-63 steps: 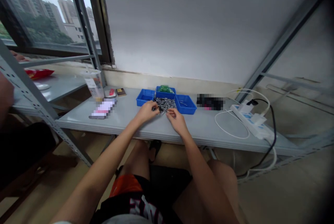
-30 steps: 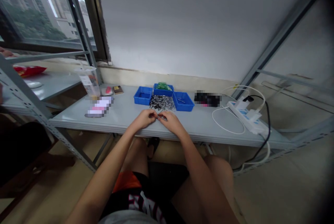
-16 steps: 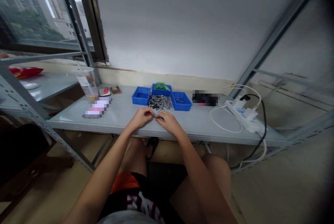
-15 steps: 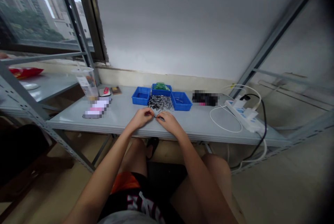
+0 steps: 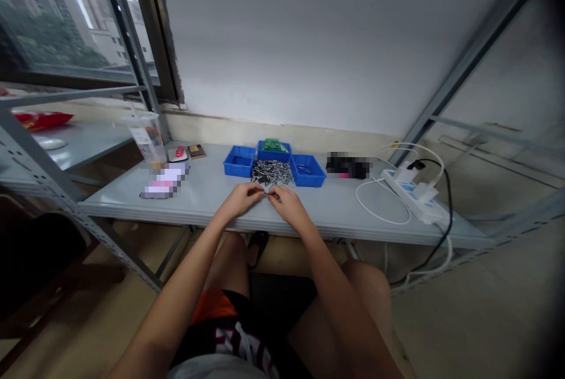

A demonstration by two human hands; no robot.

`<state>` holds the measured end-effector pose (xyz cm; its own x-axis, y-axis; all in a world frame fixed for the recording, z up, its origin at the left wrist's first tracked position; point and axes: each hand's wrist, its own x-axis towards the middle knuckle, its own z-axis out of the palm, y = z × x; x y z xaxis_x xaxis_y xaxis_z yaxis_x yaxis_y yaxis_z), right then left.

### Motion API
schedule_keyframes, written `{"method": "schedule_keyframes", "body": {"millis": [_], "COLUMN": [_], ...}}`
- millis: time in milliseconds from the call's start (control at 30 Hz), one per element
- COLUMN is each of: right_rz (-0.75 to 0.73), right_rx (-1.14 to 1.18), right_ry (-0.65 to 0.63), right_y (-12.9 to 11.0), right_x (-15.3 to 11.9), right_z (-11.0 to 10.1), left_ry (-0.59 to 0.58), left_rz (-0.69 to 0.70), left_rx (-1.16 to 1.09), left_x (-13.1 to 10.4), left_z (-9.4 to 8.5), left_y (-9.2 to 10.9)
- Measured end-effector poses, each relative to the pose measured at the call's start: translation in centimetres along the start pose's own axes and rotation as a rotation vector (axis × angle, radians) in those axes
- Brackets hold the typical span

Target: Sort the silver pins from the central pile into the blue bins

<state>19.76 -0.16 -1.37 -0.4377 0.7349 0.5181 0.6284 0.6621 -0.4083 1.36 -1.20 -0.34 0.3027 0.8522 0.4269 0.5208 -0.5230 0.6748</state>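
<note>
Over the front part of the grey table (image 5: 203,193), my left hand (image 5: 243,198) and my right hand (image 5: 286,202) meet almost fingertip to fingertip. Both are pinched around a small dark piece, too small to name, that shows between the fingertips. Just beyond them lies a pile of thin metal pieces (image 5: 271,172). Three blue trays surround the pile: the left tray (image 5: 239,162) looks bare inside, the back tray (image 5: 286,155) holds green packets (image 5: 272,145), and the right tray (image 5: 308,176) has a few thin pieces in it.
At the left are a plastic cup (image 5: 148,138), a blurred-out phone-like object (image 5: 165,182), a red item (image 5: 179,152) and a small brown box (image 5: 196,151). A dark pixelated object (image 5: 348,166) lies right of the trays. Farther right is a power strip (image 5: 412,195) with cables.
Both hands have shifted very slightly, and the fingertips sit a little closer together around the small piece. The trays and the pile look the same.
</note>
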Motion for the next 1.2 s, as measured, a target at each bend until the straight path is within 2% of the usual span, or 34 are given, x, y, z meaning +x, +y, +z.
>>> {"method": "schedule_keyframes", "body": {"millis": [267,533,767,933,1100,1200], "right_rz": [0.047,0.066,0.041,-0.015,0.017,0.041], "right_rx": [0.122,0.198,0.127,0.043,0.085,0.117], "right_ry": [0.023,0.018,-0.024,-0.097,-0.075,-0.049], "right_y": [0.1,0.1,0.4,0.4,0.0,-0.2], "right_x": [0.2,0.3,0.3,0.3,0.2,0.1], "right_z": [-0.4,-0.4,-0.1,0.1,-0.2,-0.5], "left_ry": [-0.048,-0.038,-0.001,-0.077,0.026,0.013], "left_rz": [-0.005,0.038,0.031,0.048,0.011,0.004], "left_rx": [0.065,0.168,0.001,-0.067,-0.129,-0.124], "left_x": [0.1,0.4,0.1,-0.1,-0.2,-0.3], "left_z": [0.0,0.1,-0.2,-0.4,-0.2,-0.2], "left_y": [-0.3,-0.2,0.2,1.0,0.9,0.6]}}
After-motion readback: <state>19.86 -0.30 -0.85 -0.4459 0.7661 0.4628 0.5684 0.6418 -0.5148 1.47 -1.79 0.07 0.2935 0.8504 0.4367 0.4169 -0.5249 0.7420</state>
